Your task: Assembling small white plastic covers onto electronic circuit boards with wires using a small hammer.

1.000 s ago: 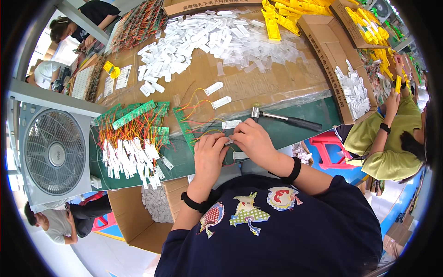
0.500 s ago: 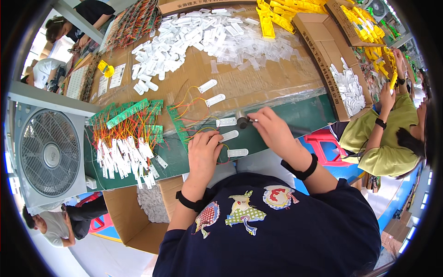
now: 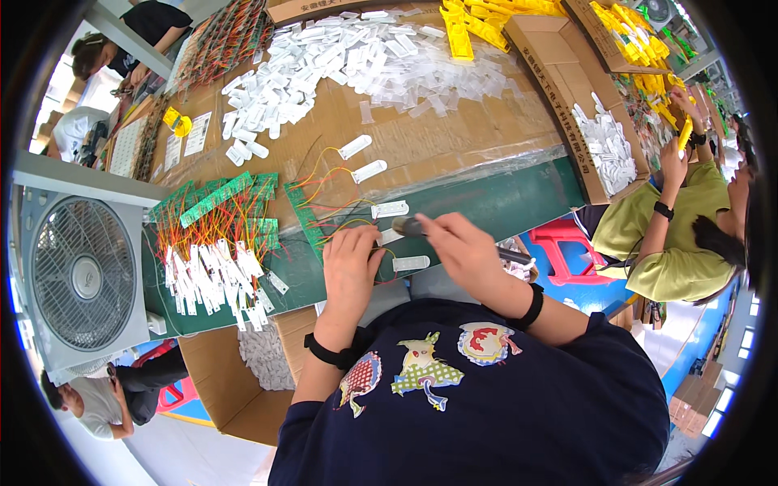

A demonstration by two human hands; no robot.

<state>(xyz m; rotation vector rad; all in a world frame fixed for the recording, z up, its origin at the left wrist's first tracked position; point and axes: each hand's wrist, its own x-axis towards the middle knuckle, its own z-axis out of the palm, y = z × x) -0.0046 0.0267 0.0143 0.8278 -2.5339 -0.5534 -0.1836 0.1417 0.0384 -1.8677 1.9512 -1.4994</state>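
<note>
My right hand (image 3: 468, 257) is closed round what looks like a small hammer. Its dark, stubby head (image 3: 410, 227) sits over a white plastic piece (image 3: 389, 237), covering part of it, and its black handle (image 3: 514, 257) sticks out beyond my palm. Fingers bent, my left hand (image 3: 350, 263) holds the near end of that same white piece. Red and yellow wires join a green circuit board strip (image 3: 305, 220), just left of this hand, to several white pieces. One white piece (image 3: 390, 209) lies beyond the hammer head, another (image 3: 411, 263) nearer me.
Wired green boards (image 3: 219, 198) are heaped at left beside a grey fan (image 3: 87, 277). Farther back lie piles of white covers (image 3: 284, 81) and clear ones (image 3: 438, 77). A cardboard box (image 3: 551, 81) holds white parts; yellow casings (image 3: 478, 20) lie behind. A co-worker (image 3: 673, 235) sits at right.
My right hand has come nearer me, bringing the hammer head from the third white piece onto the fourth. My left hand stays by the wired pieces. The whole view has shifted slightly.
</note>
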